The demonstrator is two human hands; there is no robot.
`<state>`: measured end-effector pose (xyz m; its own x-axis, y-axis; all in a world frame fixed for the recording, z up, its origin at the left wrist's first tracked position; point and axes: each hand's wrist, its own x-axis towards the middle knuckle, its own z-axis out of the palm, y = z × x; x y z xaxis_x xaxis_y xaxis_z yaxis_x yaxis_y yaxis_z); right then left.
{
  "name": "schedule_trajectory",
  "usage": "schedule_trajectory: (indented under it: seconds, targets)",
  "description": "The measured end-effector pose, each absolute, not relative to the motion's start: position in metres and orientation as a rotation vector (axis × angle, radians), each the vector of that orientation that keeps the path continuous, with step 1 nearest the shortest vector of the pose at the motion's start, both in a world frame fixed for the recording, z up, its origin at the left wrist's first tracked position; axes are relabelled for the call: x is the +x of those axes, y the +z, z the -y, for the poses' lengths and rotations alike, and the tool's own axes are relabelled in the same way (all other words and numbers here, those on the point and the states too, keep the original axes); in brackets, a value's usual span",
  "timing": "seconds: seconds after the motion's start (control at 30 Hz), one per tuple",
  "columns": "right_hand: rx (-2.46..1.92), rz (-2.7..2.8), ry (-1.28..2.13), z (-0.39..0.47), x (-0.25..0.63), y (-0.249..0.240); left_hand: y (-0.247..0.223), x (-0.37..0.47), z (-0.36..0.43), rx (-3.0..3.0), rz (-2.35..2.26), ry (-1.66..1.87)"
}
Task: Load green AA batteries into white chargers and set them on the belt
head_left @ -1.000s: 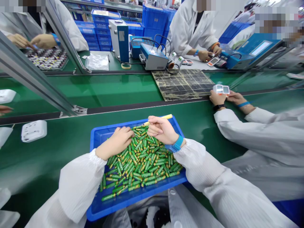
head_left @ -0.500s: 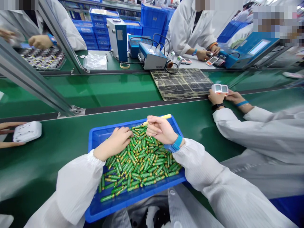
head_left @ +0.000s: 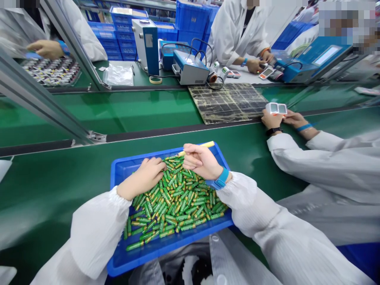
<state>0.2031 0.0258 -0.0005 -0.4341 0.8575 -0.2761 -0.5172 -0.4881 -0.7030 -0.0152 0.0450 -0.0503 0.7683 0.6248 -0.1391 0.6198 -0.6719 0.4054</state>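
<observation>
A blue tray (head_left: 118,263) holds a heap of green and gold batteries (head_left: 181,198). My left hand (head_left: 144,178) rests on the upper left of the heap, palm down, fingers bent; what is under its fingertips is hidden. Over the back right of the tray is my right hand (head_left: 202,161), closed with its fingers curled around a yellow pen-like stick (head_left: 208,145). One end of the stick shows beyond the tray's back rim, and its tip points left over the batteries. A blue band is on my right wrist.
At the right a person's hands (head_left: 274,118) hold a white device (head_left: 276,108) with two windows. Behind the metal rail lies a dark patterned board (head_left: 228,103). A slanted metal post (head_left: 44,93) stands at left. Across the line, more people work near blue-and-white instruments (head_left: 192,68).
The hands at the far left with a white case have left the view, and a white edge shows there instead. My hands and the tray have hardly moved.
</observation>
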Motion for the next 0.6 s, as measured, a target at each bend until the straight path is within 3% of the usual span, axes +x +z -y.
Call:
schedule_trajectory:
  seconds: [0.6]
  targets:
    - [-0.807, 0.663, 2.005, -0.0248, 0.2023, -0.0008, -0.0464, -0.0146, -0.0445, 2.505, -0.952, -0.01]
